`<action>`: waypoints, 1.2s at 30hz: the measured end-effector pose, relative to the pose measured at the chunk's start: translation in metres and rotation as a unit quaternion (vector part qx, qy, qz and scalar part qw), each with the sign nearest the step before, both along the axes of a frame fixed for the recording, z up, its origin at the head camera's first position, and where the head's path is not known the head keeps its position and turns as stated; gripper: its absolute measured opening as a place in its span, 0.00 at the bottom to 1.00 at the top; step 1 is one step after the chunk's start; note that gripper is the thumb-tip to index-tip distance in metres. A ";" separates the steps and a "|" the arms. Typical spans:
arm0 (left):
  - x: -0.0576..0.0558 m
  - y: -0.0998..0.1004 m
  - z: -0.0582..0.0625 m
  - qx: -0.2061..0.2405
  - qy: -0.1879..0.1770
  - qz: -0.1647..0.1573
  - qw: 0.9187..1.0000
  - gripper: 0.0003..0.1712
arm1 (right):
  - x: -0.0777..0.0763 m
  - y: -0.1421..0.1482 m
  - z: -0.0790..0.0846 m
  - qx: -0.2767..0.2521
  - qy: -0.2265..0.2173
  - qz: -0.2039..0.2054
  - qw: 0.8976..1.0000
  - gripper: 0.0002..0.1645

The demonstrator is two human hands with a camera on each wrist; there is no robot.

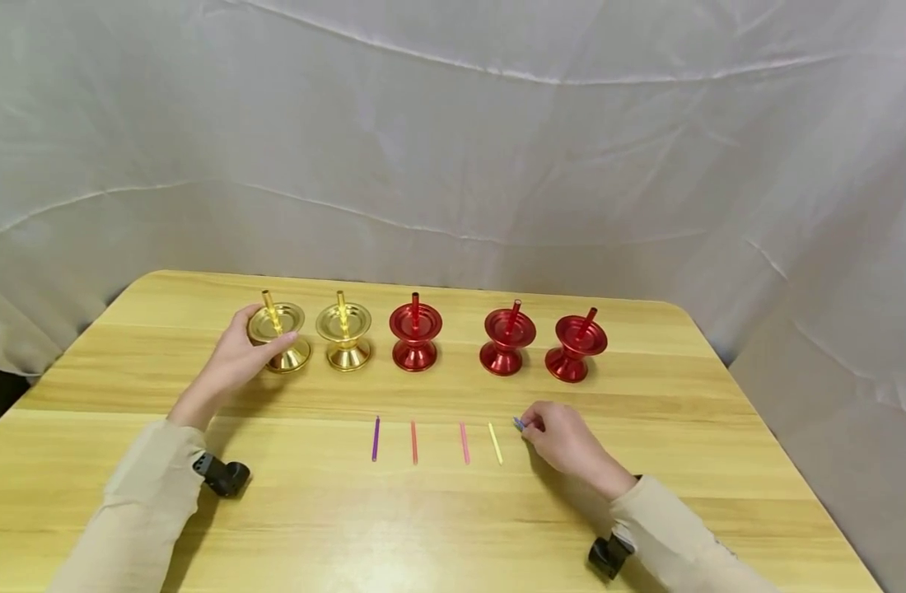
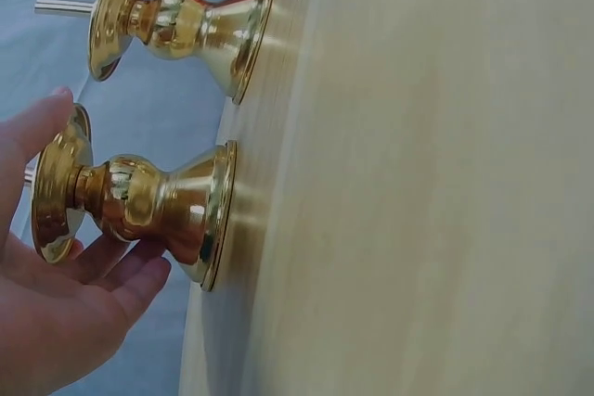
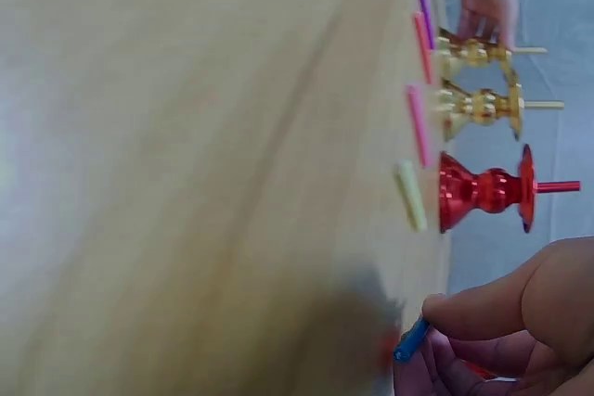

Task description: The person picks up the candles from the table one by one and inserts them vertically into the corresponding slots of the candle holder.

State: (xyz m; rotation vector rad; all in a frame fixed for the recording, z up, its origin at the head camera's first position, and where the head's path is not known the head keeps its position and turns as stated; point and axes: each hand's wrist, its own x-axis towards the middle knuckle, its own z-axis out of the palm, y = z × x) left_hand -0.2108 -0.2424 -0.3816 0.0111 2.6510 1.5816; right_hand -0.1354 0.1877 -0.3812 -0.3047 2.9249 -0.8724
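Head view: a left hand (image 1: 238, 350) curls around the leftmost gold holder (image 1: 291, 359), thumb across its dish, fingers on the far side. This holder is shiny, with a flared foot, a wide dish and a thin upright tube, and stands at the left end of a row. A right hand (image 1: 564, 436) pinches a short blue stick (image 3: 412, 338) between thumb and fingers, right of the loose sticks; whether the stick touches the wooden table (image 1: 334, 527) is unclear. Beside the held holder stand a second gold holder (image 1: 348, 356) and three red holders (image 1: 414, 356). Nearer lie purple (image 1: 375, 439), orange-red (image 1: 413, 442), pink (image 1: 464, 443) and yellow sticks (image 1: 495, 444), well apart from the holders. A strip of wood separates the two rows. Behind the table's far edge hangs a pale curtain (image 1: 453, 165).
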 end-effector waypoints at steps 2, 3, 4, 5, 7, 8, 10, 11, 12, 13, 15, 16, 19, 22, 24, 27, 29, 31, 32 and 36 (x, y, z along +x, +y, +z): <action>0.000 0.001 -0.001 0.002 0.000 0.002 1.000 0.54 | -0.002 -0.002 0.003 -0.010 -0.005 -0.003 1.000 0.03; 0.000 0.001 -0.001 0.003 0.001 0.003 1.000 0.55 | -0.003 -0.003 0.005 -0.014 -0.007 -0.005 1.000 0.03; 0.000 0.002 -0.002 0.005 0.002 0.004 1.000 0.55 | -0.004 -0.004 0.007 -0.019 -0.006 -0.007 1.000 0.03; 0.000 0.002 -0.002 0.007 0.003 0.005 1.000 0.54 | -0.005 -0.006 0.008 -0.024 -0.004 -0.007 1.000 0.03; 0.001 0.002 -0.003 0.015 0.004 0.005 1.000 0.54 | -0.008 -0.011 0.010 -0.033 0.003 -0.009 0.999 0.04; 0.001 0.002 -0.003 0.017 0.003 0.004 1.000 0.54 | -0.009 -0.014 0.012 -0.040 0.005 -0.008 0.999 0.05; 0.002 0.002 -0.004 0.025 0.002 0.002 1.000 0.54 | -0.013 -0.020 0.014 -0.058 0.008 -0.007 0.998 0.06; 0.002 0.002 -0.004 0.029 0.001 0.002 1.000 0.54 | -0.015 -0.023 0.015 -0.069 0.008 -0.006 0.998 0.06; 0.002 0.002 -0.004 0.033 0.001 0.001 0.999 0.54 | -0.017 -0.027 0.017 -0.080 0.010 -0.004 0.997 0.07; 0.003 0.002 -0.004 0.035 0.000 0.001 0.999 0.55 | -0.020 -0.031 0.019 -0.095 0.013 -0.003 0.995 0.07; 0.003 0.002 -0.005 0.041 0.000 0.000 0.999 0.55 | -0.025 -0.039 0.025 -0.119 0.020 0.001 0.993 0.07; 0.003 0.002 -0.005 0.043 0.001 -0.002 0.999 0.55 | -0.028 -0.043 0.029 -0.129 0.024 0.005 0.991 0.07; 0.003 0.002 -0.005 0.045 0.001 -0.005 0.999 0.54 | -0.036 -0.056 0.039 -0.150 0.036 0.012 0.988 0.07; 0.003 0.002 -0.006 0.045 0.001 -0.007 0.999 0.53 | -0.043 -0.068 0.048 -0.155 0.038 0.013 0.987 0.08; 0.002 0.002 -0.007 0.043 0.002 -0.007 0.999 0.53 | -0.047 -0.076 0.053 -0.158 0.040 0.016 0.987 0.08; 0.000 0.002 -0.008 0.042 0.002 -0.007 0.999 0.52 | -0.054 -0.085 0.058 -0.166 0.050 0.029 0.984 0.10; 0.000 0.002 -0.008 0.041 0.005 -0.006 0.999 0.51 | -0.059 -0.090 0.061 -0.170 0.053 0.036 0.983 0.10; 0.001 0.002 -0.008 0.041 0.007 -0.007 0.999 0.51 | -0.066 -0.095 0.063 -0.175 0.052 0.040 0.982 0.10; 0.001 0.002 -0.008 0.041 0.008 -0.007 0.999 0.51 | -0.069 -0.097 0.064 -0.177 0.048 0.039 0.982 0.10; 0.001 0.002 -0.008 0.042 0.010 -0.006 0.999 0.52 | -0.081 -0.106 0.067 -0.193 0.031 0.046 0.980 0.10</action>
